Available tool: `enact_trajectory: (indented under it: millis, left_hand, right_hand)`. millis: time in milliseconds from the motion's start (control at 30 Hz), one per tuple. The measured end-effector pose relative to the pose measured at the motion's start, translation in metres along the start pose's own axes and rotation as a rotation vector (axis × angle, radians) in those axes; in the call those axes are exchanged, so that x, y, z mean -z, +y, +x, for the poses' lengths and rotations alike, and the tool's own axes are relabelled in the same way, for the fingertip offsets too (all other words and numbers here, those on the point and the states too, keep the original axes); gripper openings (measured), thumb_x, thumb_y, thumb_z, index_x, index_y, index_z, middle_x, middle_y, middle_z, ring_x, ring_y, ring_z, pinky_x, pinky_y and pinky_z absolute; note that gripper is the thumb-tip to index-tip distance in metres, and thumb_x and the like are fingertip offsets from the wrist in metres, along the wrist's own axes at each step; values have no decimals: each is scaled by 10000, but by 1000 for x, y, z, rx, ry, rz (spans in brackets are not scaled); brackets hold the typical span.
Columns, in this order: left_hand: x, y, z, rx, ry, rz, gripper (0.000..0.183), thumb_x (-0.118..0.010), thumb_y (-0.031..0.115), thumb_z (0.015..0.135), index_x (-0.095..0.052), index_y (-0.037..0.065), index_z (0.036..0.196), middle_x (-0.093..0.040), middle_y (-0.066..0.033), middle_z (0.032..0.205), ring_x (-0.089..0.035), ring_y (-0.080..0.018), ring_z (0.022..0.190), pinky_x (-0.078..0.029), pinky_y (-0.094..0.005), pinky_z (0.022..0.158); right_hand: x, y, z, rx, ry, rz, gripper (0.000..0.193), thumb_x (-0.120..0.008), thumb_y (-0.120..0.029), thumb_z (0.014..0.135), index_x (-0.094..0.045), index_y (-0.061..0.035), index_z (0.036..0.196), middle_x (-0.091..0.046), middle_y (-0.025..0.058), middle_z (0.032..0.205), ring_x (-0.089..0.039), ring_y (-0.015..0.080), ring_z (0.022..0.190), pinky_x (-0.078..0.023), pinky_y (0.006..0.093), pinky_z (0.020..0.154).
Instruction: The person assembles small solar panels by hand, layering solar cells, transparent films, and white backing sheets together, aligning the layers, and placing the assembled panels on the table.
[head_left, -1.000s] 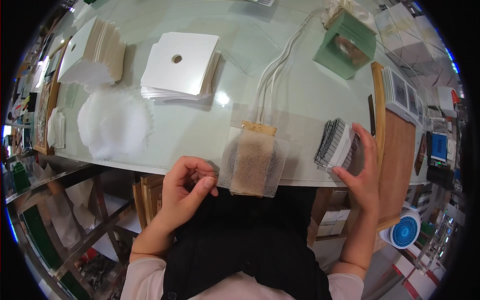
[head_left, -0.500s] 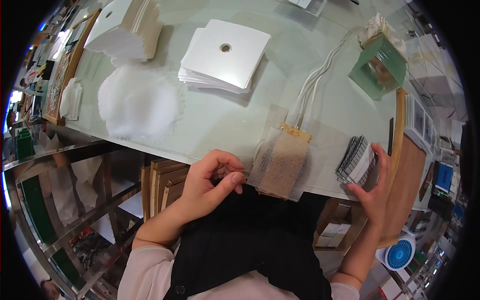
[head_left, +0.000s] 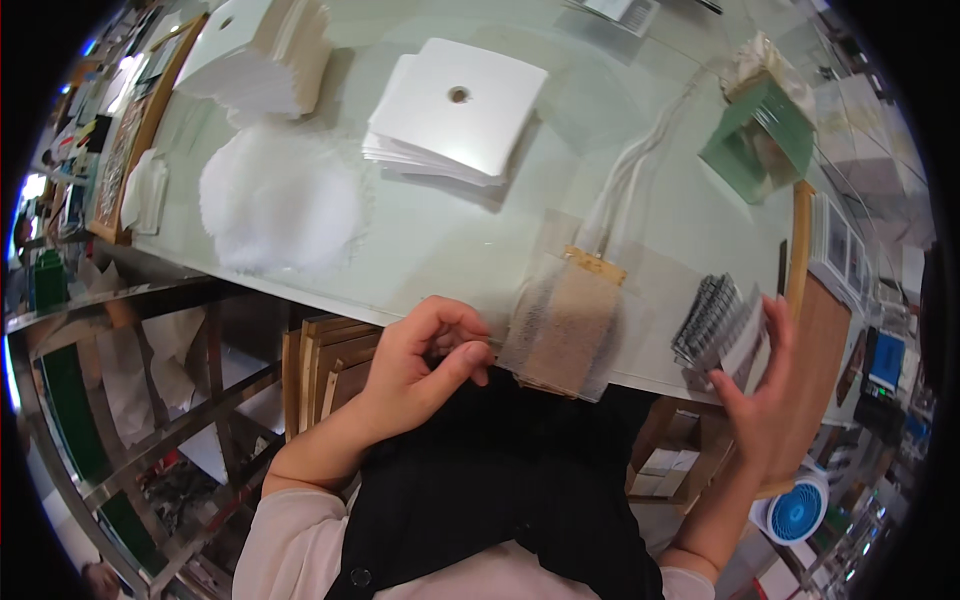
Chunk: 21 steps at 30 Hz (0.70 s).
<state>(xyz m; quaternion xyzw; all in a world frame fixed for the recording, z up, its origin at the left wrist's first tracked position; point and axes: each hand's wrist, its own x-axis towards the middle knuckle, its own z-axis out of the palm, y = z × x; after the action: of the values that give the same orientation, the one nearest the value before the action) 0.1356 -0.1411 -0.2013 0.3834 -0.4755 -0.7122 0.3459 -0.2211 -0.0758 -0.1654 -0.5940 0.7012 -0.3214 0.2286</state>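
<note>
My left hand (head_left: 430, 355) is closed near the table's front edge, thumb against curled fingers. Whatever is in it, if anything, is hidden. Just right of it lies a flat brown pad (head_left: 570, 330) under a clear speckled sheet, with white cables running from a tan taped end. At the right, my right hand (head_left: 762, 370) grips a thin pale card (head_left: 744, 342) between thumb and fingers. That card leans apart from a small stack of black-lined cards (head_left: 706, 318), which stands beside it on the table.
A stack of white square boards (head_left: 455, 115) with a hole lies farther back. Left of it are a round white fibrous pile (head_left: 280, 195) and a taller white stack (head_left: 270, 55). A green open box (head_left: 762, 140) stands back right, and a blue fan (head_left: 797, 508) is at lower right.
My right hand has moved slightly right with the pale card, drawing it away from the black-lined stack. My left hand has hardly moved.
</note>
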Motion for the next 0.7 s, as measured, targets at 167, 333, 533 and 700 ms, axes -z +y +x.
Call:
enact_trajectory:
  millis: [167, 333, 533, 700]
  left_hand:
    - [-1, -1, 0, 8, -4, 12, 169, -549, 148, 957, -463, 35, 1048, -608, -57, 892, -602, -113, 746, -464, -223, 648]
    - [-2, 1, 0, -9, 7, 32, 161, -550, 144, 956, -467, 36, 1042, -606, -58, 903, -602, -113, 747, -474, -233, 662]
    - [-1, -3, -4, 6, -8, 17, 160, -592, 112, 930, -490, 28, 1022, -591, -41, 879, -596, -93, 745, -480, -227, 661]
    - [-6, -4, -1, -64, 33, 123, 194, -657, 106, 887, -514, 25, 991, -577, -15, 824, -578, -69, 721, -467, -210, 629]
  right_hand:
    - [-30, -92, -3, -26, -48, -40, 946, -816, -299, 596, -379, -4, 1381, -459, 144, 1339, -416, 309, 1279, -296, 411, 1094]
    - [-64, -112, 15, 279, -260, -147, 907, -833, -231, 595, -404, -17, 1365, -460, 180, 1319, -424, 369, 1262, -334, 448, 1057]
    - [-80, -115, 26, 405, -295, -236, 851, -813, -263, 647, -414, -13, 1357, -461, 184, 1313, -420, 385, 1258, -348, 464, 1032]
    - [-80, -100, 29, 339, -126, -229, 704, -785, -239, 717, -474, -18, 1308, -507, 156, 1189, -523, 318, 1054, -417, 395, 926]
